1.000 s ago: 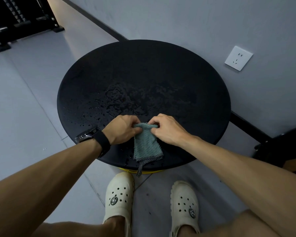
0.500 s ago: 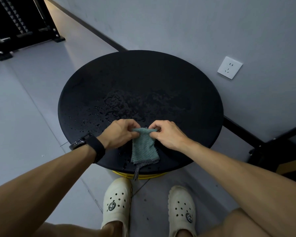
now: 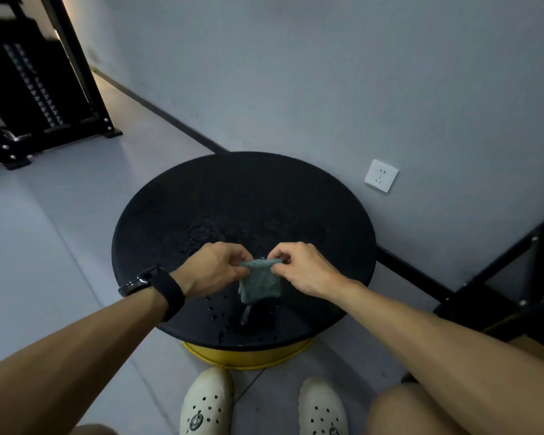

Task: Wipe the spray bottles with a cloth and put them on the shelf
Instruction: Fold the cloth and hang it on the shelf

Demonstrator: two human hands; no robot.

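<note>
Left hand (image 3: pixel 215 266) and right hand (image 3: pixel 302 268) each pinch a top corner of the green cloth (image 3: pixel 259 282), fingers clamped; cloth hangs above the wet black round table's (image 3: pixel 170 215) near edge.

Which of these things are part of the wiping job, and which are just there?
Part of the job:
cloth
left hand
right hand

Just there:
round table, wet with drops
wall socket
dark rack
watch
No spray bottles in view.
</note>
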